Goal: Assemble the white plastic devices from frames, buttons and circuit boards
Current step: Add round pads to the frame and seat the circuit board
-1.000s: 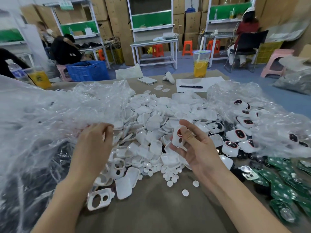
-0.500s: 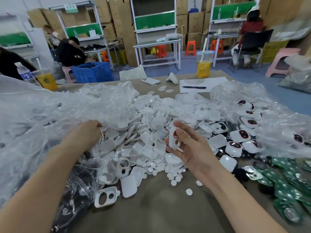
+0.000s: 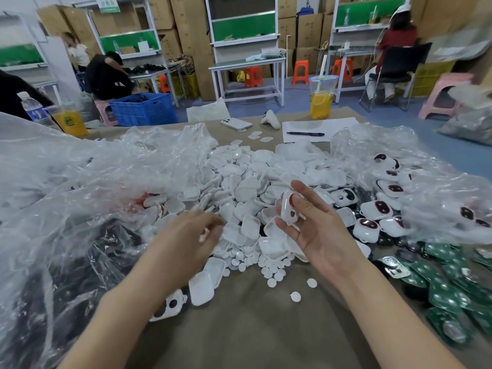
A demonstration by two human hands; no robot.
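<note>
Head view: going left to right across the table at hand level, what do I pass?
Crumpled clear plastic bag → left hand → right hand holding a white frame → finished white devices with dark red lenses → green circuit boards.

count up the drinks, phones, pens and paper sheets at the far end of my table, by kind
orange drink cups: 2
water bottle: 1
phone: 1
pen: 1
paper sheet: 1
total: 6
</note>
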